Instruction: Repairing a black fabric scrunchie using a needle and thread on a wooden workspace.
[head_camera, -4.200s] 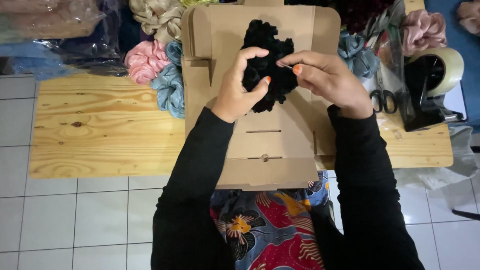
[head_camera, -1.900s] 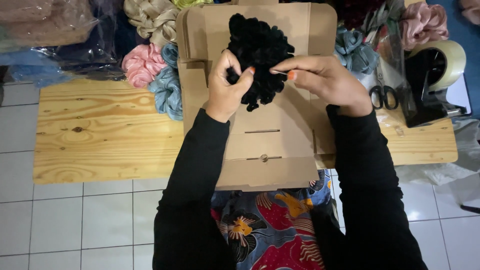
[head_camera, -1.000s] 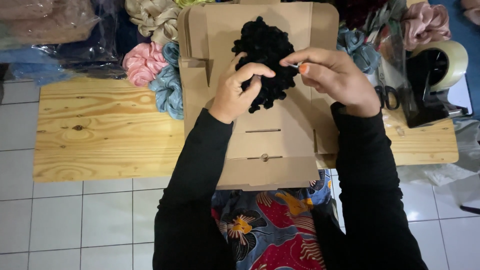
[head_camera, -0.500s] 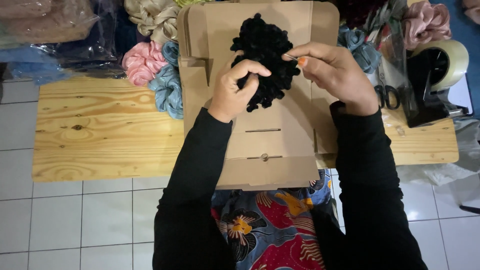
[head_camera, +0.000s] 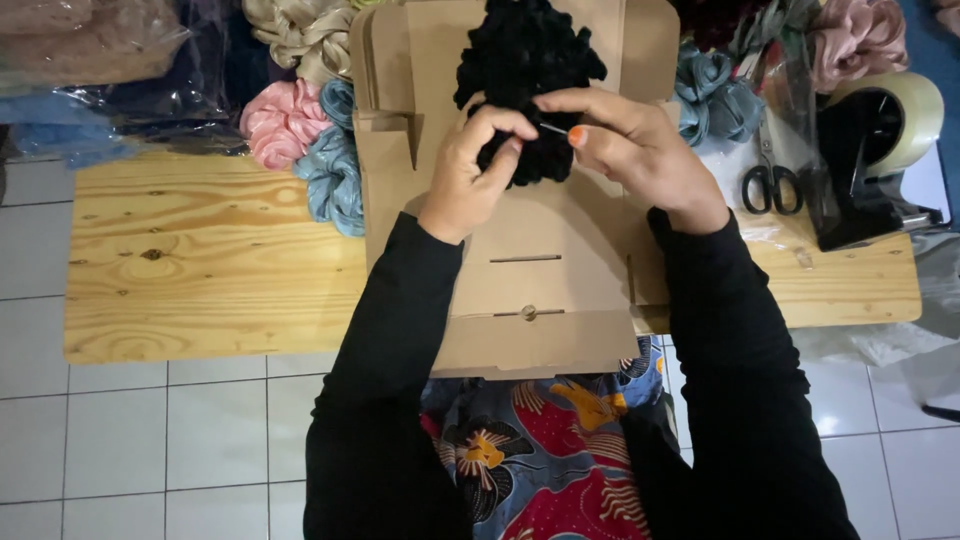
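Black scrunchie (head_camera: 525, 70), one, between two hands (head_camera: 470, 170).

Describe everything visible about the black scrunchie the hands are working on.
The black scrunchie is a bunched, ruffled ring of dark, matte fabric, its folds hard to separate. It lies on the flat brown cardboard box, near its far end, over the wooden table. The left hand pinches its lower edge; the right hand touches it from the right, a thin pale strand between the two. Its top reaches the frame's edge.
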